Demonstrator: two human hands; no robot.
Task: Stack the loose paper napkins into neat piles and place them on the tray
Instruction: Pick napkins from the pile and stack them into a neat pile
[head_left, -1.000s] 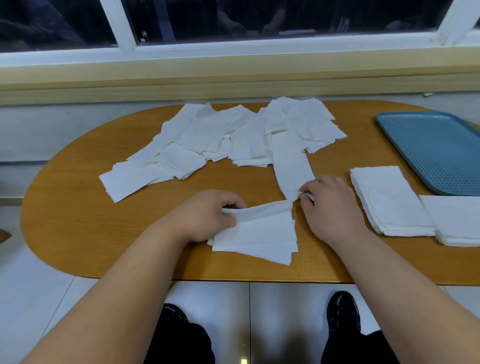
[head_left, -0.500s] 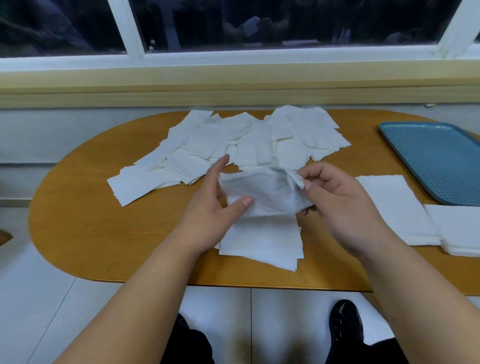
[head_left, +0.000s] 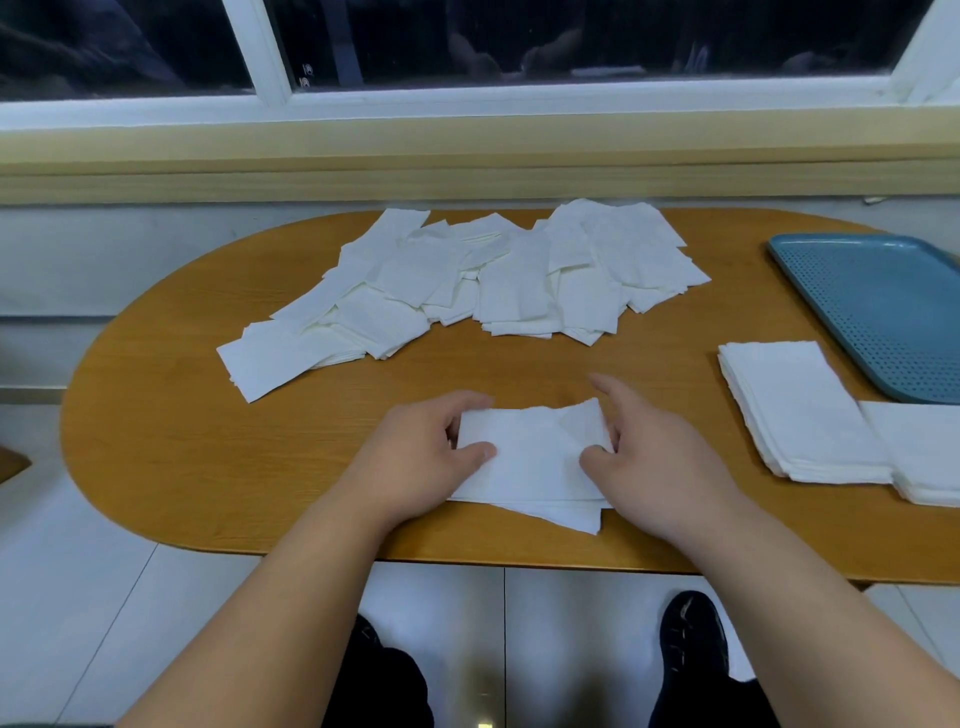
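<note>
Working at near-centre of wooden table (head_left: 208, 467), by its edge. Pinching top napkin (head_left: 535, 441) at left edge with left hand (head_left: 421, 457), thumb on top, fingers curled round the far-left corner. Pinching right edge with right hand (head_left: 665, 462), thumb on top, index finger sticking out straight, pointing away. Holding napkin flat-ish, long axis running left-right, on small pile (head_left: 561, 512), also left-right but skewed, near-right corner poking toward table edge. Seeing loose napkins (head_left: 467, 280) sprawling in a heap at far side. Seeing two finished stacks (head_left: 800, 410) sitting side by side at right, long axes near-far, just beside blue tray (head_left: 878, 306).
</note>
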